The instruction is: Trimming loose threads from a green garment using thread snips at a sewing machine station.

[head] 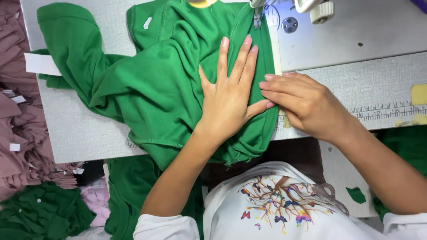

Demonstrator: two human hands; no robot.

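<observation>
A green knit garment (151,84) lies bunched on the grey sewing table (80,129), its right edge running up to the presser foot (258,18) of a sewing machine. My left hand (229,95) lies flat on the fabric, fingers spread and pointing toward the foot. My right hand (300,104) rests at the garment's right edge, fingertips pinching or pressing the seam beside the left thumb. A small white label (147,22) sits on the garment near its top.
The white sewing machine bed (347,35) fills the top right. A ruler strip (387,111) runs along the table front. Piles of mauve fabric (18,133) and green pieces (40,213) lie at the left. Scissors (329,195) rest on my lap.
</observation>
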